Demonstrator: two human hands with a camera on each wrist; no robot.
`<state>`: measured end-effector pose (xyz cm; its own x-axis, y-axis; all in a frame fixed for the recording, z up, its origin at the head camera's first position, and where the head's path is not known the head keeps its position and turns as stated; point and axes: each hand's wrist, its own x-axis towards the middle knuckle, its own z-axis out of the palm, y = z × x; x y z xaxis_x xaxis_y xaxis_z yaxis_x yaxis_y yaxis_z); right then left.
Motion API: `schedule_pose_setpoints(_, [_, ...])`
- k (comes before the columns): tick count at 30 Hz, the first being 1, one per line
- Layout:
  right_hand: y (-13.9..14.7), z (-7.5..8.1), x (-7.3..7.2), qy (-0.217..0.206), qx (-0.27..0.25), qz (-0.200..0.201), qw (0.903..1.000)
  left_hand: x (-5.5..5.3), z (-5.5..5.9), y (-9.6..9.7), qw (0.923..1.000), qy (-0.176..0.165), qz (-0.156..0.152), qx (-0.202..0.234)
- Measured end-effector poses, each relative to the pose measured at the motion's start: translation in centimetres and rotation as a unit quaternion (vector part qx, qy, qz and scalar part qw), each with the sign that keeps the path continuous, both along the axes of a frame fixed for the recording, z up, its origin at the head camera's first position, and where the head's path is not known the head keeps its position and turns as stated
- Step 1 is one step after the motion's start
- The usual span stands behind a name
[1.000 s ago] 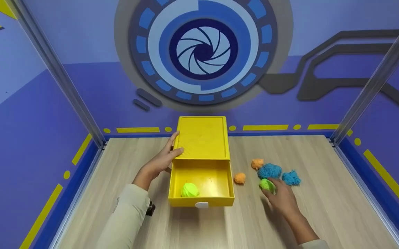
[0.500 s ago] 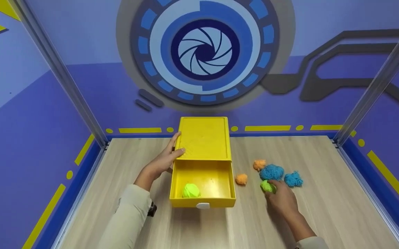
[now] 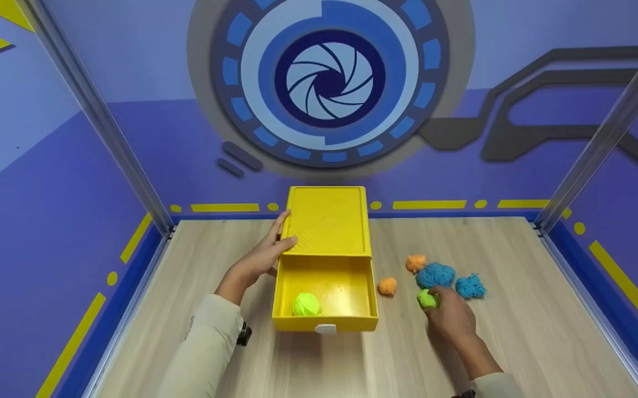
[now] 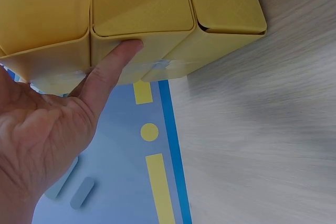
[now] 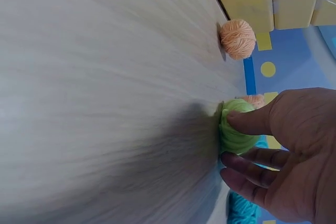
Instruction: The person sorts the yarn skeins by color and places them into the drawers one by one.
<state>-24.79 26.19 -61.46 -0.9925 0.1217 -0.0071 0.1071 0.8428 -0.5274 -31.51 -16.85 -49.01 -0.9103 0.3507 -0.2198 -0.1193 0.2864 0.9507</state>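
A yellow drawer box (image 3: pixel 327 221) stands near the back wall, its top drawer (image 3: pixel 346 287) pulled out. One bright green yarn ball (image 3: pixel 306 304) lies in the drawer's front left corner. My left hand (image 3: pixel 257 261) rests against the box's left side, thumb at the top edge; in the left wrist view a straight digit presses the yellow side (image 4: pixel 152 51). On the table right of the box, my right hand (image 3: pixel 454 316) pinches a second green yarn ball (image 5: pixel 237 129) between thumb and fingers. The ball appears to touch the tabletop.
Two orange yarn balls (image 3: pixel 387 286) and two blue yarn bundles (image 3: pixel 436 275) lie around the right hand, right of the box. A patterned blue wall (image 3: pixel 230 188) closes the back; metal posts (image 3: pixel 600 121) stand at the corners.
My right hand's fingers have closed further over the green yarn ball, with the hand almost in place. The camera view has shifted slightly; the left hand and box stay put.
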Motion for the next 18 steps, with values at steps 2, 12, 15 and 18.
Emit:
schedule_pose_setpoints(2, [-0.01, 0.02, 0.0, -0.002, -0.002, -0.004, 1.0, -0.04, 0.04, 0.08, 1.0, 0.001, 0.001, -0.002])
schedule_pose_setpoints(12, [0.0, -0.41, 0.26, -0.002, -0.015, -0.013, 0.9998, 0.01, 0.0, 0.18, 1.0, -0.001, 0.009, 0.0])
schedule_pose_setpoints(15, [0.05, -0.41, 0.22, -0.001, -0.015, -0.013, 0.9998, -0.02, -0.02, 0.2, 0.9999, -0.002, 0.011, -0.001])
schedule_pose_setpoints(18, [0.07, -0.45, 0.21, -0.002, -0.015, -0.014, 0.9998, -0.06, -0.09, 0.16, 0.9999, -0.001, 0.011, 0.0])
